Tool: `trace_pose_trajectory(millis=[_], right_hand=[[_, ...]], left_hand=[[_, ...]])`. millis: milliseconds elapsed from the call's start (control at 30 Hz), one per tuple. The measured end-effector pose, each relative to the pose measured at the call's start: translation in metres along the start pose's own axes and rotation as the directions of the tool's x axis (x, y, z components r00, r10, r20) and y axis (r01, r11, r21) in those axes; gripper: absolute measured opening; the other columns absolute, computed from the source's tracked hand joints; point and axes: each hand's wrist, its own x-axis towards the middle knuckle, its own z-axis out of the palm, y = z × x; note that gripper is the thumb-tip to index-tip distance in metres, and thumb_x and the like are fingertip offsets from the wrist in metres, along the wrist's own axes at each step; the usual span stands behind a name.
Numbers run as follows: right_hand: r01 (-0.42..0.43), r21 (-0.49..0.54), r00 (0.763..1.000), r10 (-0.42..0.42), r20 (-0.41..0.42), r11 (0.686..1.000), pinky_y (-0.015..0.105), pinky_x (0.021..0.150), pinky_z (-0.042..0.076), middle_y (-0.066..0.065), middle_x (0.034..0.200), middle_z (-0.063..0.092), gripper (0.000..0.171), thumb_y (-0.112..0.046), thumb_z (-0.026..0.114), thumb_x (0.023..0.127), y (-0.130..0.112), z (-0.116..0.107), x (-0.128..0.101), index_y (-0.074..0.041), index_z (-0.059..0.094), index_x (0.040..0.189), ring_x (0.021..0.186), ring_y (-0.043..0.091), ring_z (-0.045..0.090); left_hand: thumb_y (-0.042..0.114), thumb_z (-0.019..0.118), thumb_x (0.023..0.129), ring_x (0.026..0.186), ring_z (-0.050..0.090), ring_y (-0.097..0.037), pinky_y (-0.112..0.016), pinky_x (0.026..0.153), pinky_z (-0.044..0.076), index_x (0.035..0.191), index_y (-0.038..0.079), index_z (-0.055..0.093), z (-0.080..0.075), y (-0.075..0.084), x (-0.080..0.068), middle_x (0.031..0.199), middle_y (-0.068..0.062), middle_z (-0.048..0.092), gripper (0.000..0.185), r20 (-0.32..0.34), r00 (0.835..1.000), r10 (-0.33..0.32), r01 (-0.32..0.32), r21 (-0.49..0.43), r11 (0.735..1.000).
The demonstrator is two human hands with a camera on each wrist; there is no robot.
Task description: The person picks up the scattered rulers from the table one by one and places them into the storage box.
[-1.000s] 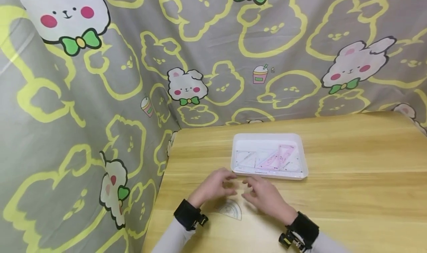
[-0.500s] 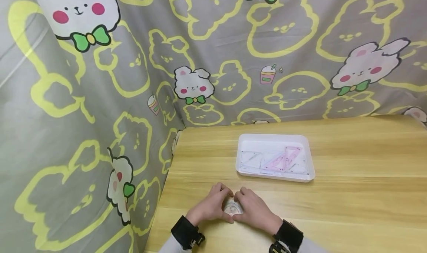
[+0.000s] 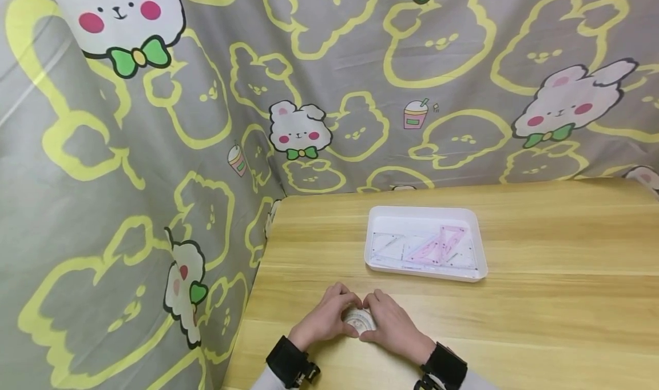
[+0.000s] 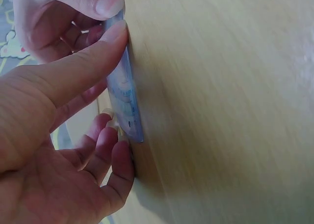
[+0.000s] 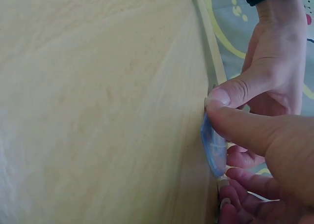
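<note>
protractor: small clear half-round protractor point(image 3: 359, 319), on the counter point(image 3: 540, 315) near its front edge, between both hands, well apart from the tray
left hand: left hand point(image 3: 325, 317) curled at the protractor's left side; in the left wrist view thumb and fingers point(image 4: 105, 150) pinch its edge point(image 4: 125, 98)
right hand: right hand point(image 3: 392, 325) curled at the right side; in the right wrist view the thumb sits on the protractor point(image 5: 214, 148) with fingers tucked under
lift state: looks tipped up on edge off the wood, though the wrist views are close and blurry, so part of it may be touching the counter
tray: white tray point(image 3: 425, 214) further back on the counter, already holds clear and pink set squares point(image 3: 437, 246) and a ruler lying flat
done: other drawing tools sit in the tray; both hands have a grip on the protractor
left: protractor is the only tool seen outside the tray; not yet carried over or set down in it
backdrop: grey rabbit-print cloth point(image 3: 154, 150) behind and to the left
</note>
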Motion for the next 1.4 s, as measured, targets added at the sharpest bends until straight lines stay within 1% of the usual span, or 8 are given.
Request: trace_pose_trajectory(millis=[267, 367, 433, 633, 767, 867, 1133, 1400], right_hand=[[-0.037, 0.076, 0.999, 0.036, 0.021, 0.996, 0.025, 0.068, 0.04, -0.007, 0.088, 0.05, 0.049, -0.022, 0.098, 0.064, 0.001, -0.004, -0.002, -0.011, 0.062, 0.097, 0.082, 0.01, 0.044], [-0.045, 0.126, 0.999, 0.041, 0.036, 0.991, 0.024, 0.066, 0.037, -0.007, 0.084, 0.051, 0.049, -0.02, 0.097, 0.065, 0.003, -0.004, -0.003, -0.013, 0.06, 0.096, 0.078, 0.008, 0.042], [-0.05, 0.175, 0.998, 0.041, 0.056, 0.983, 0.024, 0.065, 0.035, -0.007, 0.08, 0.053, 0.048, -0.017, 0.096, 0.068, 0.006, -0.004, -0.003, -0.014, 0.058, 0.096, 0.075, 0.006, 0.041], [-0.09, 0.345, 0.992, 0.054, 0.113, 0.934, 0.023, 0.065, 0.041, -0.008, 0.078, 0.057, 0.025, -0.012, 0.084, 0.085, 0.015, -0.006, -0.001, -0.013, 0.061, 0.096, 0.071, 0.002, 0.048], [-0.11, 0.46, 0.992, 0.068, 0.107, 0.881, 0.023, 0.066, 0.05, -0.005, 0.081, 0.066, 0.009, -0.012, 0.075, 0.095, 0.023, -0.014, 0.001, -0.01, 0.068, 0.1, 0.072, 0.004, 0.058], [-0.112, 0.514, 0.994, 0.09, 0.069, 0.85, 0.025, 0.066, 0.054, 0.001, 0.085, 0.071, 0.01, -0.011, 0.071, 0.098, 0.028, -0.026, 0.003, -0.004, 0.07, 0.105, 0.073, 0.011, 0.065], [-0.206, 0.502, 0.96, 0.273, -0.062, 0.84, 0.027, 0.068, 0.059, 0.006, 0.091, 0.073, 0.016, -0.006, 0.074, 0.094, 0.047, -0.069, 0.016, -0.002, 0.071, 0.11, 0.077, 0.017, 0.07], [-0.193, 0.398, 0.938, 0.288, -0.193, 0.897, 0.025, 0.066, 0.058, 0.008, 0.087, 0.073, 0.009, -0.001, 0.075, 0.093, 0.077, -0.102, 0.04, -0.002, 0.07, 0.101, 0.073, 0.015, 0.072]], left_hand=[[0.027, 0.099, 0.067, 0.094, 0.043, -0.006, -0.02, 0.084, 0.039, 0.104, 0.019, 0.062, 0.0, 0.002, 0.006, 0.098, 0.011, 0.05, 0.053, 0.056, 0.998, 0.01, -0.012, 0.04, 0.999], [0.025, 0.096, 0.074, 0.089, 0.046, -0.003, -0.021, 0.08, 0.04, 0.105, 0.019, 0.058, 0.0, -0.001, 0.003, 0.096, 0.012, 0.055, 0.05, 0.059, 0.998, 0.014, -0.012, -0.031, 0.999], [0.021, 0.091, 0.081, 0.085, 0.05, -0.002, -0.02, 0.076, 0.042, 0.106, 0.018, 0.058, 0.001, -0.004, 0.0, 0.094, 0.011, 0.059, 0.041, 0.059, 0.998, 0.018, -0.01, -0.134, 0.991], [0.01, 0.076, 0.095, 0.082, 0.061, -0.003, -0.022, 0.075, 0.051, 0.105, 0.013, 0.061, 0.003, -0.015, -0.001, 0.091, 0.007, 0.066, 0.018, 0.026, 0.999, 0.021, -0.008, -0.432, 0.902], [0.009, 0.075, 0.095, 0.083, 0.066, -0.007, -0.024, 0.075, 0.055, 0.105, 0.01, 0.061, -0.003, -0.012, 0.007, 0.094, 0.001, 0.07, 0.017, -0.033, 0.999, -0.012, -0.007, -0.517, 0.856], [0.009, 0.075, 0.096, 0.084, 0.069, -0.011, -0.027, 0.075, 0.058, 0.105, 0.009, 0.061, -0.014, -0.003, 0.019, 0.097, -0.004, 0.072, 0.017, -0.073, 0.997, -0.028, -0.015, -0.533, 0.846], [0.011, 0.075, 0.096, 0.08, 0.068, -0.008, -0.027, 0.071, 0.059, 0.105, 0.01, 0.066, -0.037, 0.026, 0.073, 0.094, 0.002, 0.073, 0.013, -0.208, 0.978, 0.019, -0.111, -0.436, 0.893], [0.009, 0.076, 0.096, 0.093, 0.069, -0.008, -0.022, 0.083, 0.055, 0.11, 0.007, 0.067, -0.049, 0.047, 0.13, 0.106, -0.002, 0.073, 0.017, -0.283, 0.954, 0.095, -0.168, -0.247, 0.954]])
